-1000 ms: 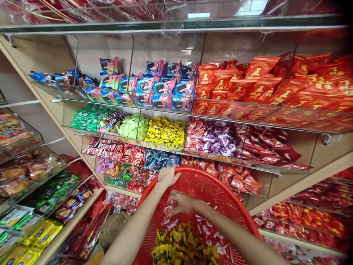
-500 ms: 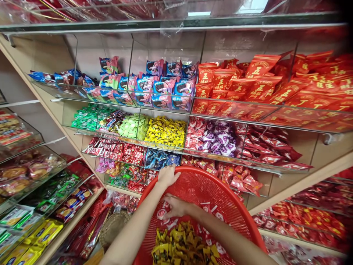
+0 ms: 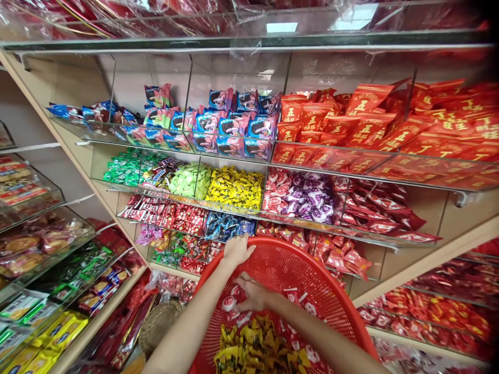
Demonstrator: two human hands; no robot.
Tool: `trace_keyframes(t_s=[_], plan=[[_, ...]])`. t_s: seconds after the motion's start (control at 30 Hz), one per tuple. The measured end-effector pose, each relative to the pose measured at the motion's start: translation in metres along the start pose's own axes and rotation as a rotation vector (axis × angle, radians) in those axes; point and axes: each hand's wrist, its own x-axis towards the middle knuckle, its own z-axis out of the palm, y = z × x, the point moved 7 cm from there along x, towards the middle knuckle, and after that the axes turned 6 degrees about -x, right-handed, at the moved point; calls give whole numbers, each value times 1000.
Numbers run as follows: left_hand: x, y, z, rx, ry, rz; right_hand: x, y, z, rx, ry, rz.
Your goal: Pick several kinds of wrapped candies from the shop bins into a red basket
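Note:
My left hand [image 3: 238,252] is closed over the far rim of a red plastic basket [image 3: 335,283]. Inside the basket, my right hand [image 3: 254,294] has its thumb and fingers apart, pointing left. It is right beside some red-and-white wrapped candies [image 3: 229,303], and I cannot tell whether the fingertips touch them. Yellow wrapped candies [image 3: 253,345] are heaped in the near part of the basket. More red-and-white candies [image 3: 307,306] lie to the right, partly hidden by my right forearm.
Clear-fronted shelf bins stand ahead, holding yellow candies [image 3: 236,188], purple-and-white candies [image 3: 312,197], red packets [image 3: 331,124] and blue-pink cookie packs [image 3: 234,124]. Packaged snacks [image 3: 58,335] fill the left shelves. A woven basket [image 3: 159,322] sits low at left, and red packets [image 3: 436,311] are at lower right.
The camera view has tilted slightly, so the upper shelves sit a little lower in the picture. Both hands keep nearly the same places at the basket.

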Motion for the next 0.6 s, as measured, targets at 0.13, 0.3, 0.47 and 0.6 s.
trace_keyframes(t_s=[0.13,0.3,0.47,0.6], plan=[[1,-1,1,4,14,7,-1,7,6,10,-19,102],[2,-1,3,12,15,20,-1,-2,23,61,-17,84],[2,0,2,24,20,27,-7,-15,28,20,-43,78],[1,0,2,41,26,31,-16,-28,14,-43,-96,96]])
